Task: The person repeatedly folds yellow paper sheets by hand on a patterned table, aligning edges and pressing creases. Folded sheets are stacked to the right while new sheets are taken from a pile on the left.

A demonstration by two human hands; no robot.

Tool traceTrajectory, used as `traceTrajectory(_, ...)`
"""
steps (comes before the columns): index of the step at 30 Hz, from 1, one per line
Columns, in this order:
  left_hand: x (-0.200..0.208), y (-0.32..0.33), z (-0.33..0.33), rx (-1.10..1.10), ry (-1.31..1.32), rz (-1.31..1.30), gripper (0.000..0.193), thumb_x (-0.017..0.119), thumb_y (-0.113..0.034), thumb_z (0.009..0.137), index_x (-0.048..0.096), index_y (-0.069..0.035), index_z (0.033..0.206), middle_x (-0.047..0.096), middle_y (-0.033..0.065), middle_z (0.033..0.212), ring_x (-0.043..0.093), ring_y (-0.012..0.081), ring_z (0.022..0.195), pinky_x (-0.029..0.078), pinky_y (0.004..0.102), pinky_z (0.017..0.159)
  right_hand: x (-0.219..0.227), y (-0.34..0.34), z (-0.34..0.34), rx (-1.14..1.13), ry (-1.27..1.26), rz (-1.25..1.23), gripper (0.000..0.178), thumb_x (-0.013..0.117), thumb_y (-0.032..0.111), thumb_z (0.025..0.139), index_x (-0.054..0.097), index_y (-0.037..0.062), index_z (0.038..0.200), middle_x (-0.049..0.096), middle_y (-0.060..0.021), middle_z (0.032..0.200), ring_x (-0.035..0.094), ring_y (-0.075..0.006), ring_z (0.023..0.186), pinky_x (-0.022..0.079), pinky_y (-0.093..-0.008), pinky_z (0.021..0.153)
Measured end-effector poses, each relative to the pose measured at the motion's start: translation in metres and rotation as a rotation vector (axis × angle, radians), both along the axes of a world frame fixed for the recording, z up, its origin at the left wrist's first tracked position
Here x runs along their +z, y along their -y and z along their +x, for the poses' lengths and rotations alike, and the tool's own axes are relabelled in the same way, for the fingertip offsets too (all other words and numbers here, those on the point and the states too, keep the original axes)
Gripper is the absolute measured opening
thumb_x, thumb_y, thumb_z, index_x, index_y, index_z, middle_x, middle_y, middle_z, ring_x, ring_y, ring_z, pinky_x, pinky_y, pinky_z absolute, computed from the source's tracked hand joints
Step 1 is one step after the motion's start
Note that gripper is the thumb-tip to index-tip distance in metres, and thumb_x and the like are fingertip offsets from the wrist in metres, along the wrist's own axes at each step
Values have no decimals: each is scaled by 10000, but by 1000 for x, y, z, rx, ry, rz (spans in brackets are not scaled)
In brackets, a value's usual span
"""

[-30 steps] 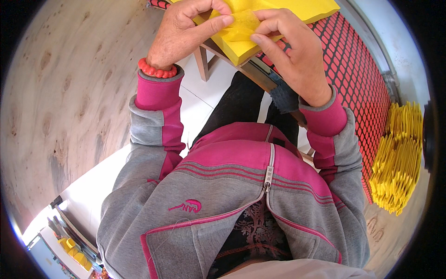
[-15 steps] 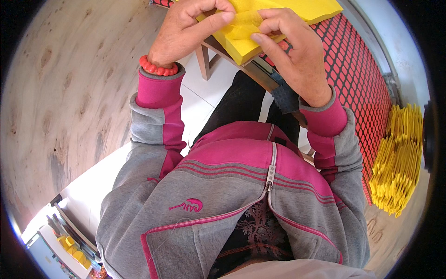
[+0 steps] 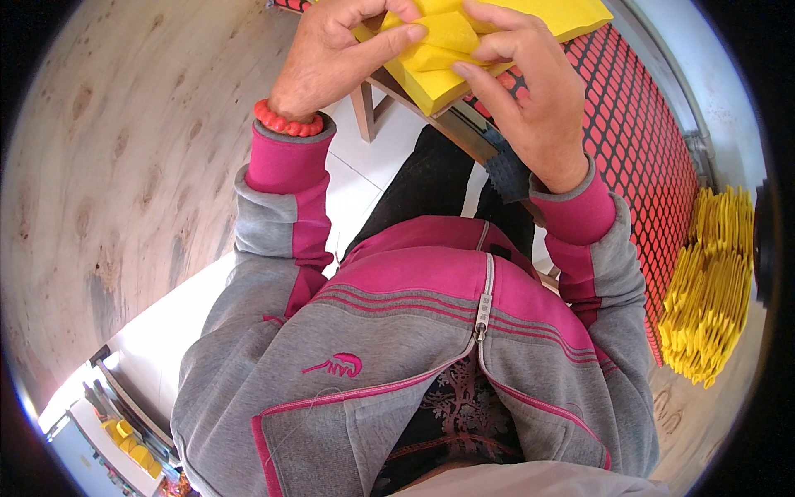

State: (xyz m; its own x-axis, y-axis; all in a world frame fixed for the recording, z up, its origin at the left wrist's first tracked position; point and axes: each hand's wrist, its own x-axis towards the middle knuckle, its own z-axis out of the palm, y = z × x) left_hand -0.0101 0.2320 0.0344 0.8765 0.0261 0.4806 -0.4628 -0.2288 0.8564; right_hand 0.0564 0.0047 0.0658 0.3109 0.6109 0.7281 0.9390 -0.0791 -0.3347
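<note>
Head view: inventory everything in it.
Folded fabric piece: one, yellow, top centre
Thick fabric pile: one, yellow, beneath that piece
Honeycomb-patterned cover: one, red and black, right
Folded-fabric stack: one, yellow, far right
Knotted wooden panel: one, pale, left
Wooden stand: one, brown, under pile
Rounded items: several, yellow, lower left
Tiled floor: one, white, below
Bead bracelet: one, red, left wrist
Zipped jacket: one, grey and magenta, worn
Trousers: one pair, black, worn
Left hand: one, pinching piece
Right hand: one, beside piece
</note>
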Motion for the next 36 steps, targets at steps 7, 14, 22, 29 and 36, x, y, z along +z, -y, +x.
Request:
traceTrajectory(7, -6, 0, 2, 16, -13, -91, 70, 690, 18, 943, 643, -30, 960, 630, -27, 889, 562, 41, 773, 453, 187, 662, 2, -1, 1, 48, 62, -74, 180, 761, -8, 821, 640, 12, 954, 680, -240, 1157, 695, -356, 1017, 554, -372, 847)
traceTrajectory(14, -14, -6, 7, 19, 134, -8, 16, 643, -13, 973, 658, -17, 977, 634, -19, 882, 554, 51, 752, 445, 212, 667, 0, -1, 1, 41, -61, -35, 179, 767, 1, 818, 630, 13, 933, 679, -243, 1141, 694, -349, 956, 545, -353, 800)
traceTrajectory(22, 2, -11, -6, -37, 22, 111, 74, 672, -54, 949, 709, -8, 995, 658, -5, 847, 570, 59, 734, 448, 223, 669, -2, -3, 1, 11, -90, -21, 171, 769, 9, 825, 624, 20, 916, 684, -208, 1083, 689, -338, 906, 540, -351, 761)
traceTrajectory(29, 5, -7, -4, -31, 104, 191, 68, 706, -44, 927, 715, -24, 991, 690, 24, 857, 630, 77, 748, 477, 230, 670, -3, -4, 1, 46, -82, 24, 170, 770, 11, 828, 624, 24, 913, 686, -206, 1075, 689, -323, 880, 539, -347, 734)
traceTrajectory(36, 5, -8, -4, -16, 85, 205, 38, 710, -65, 944, 709, -29, 957, 682, 22, 837, 618, 82, 728, 473, 243, 654, -4, -5, -1, 30, -85, 34, 174, 774, 9, 825, 625, 25, 913, 687, -204, 1071, 687, -309, 851, 538, -338, 724)
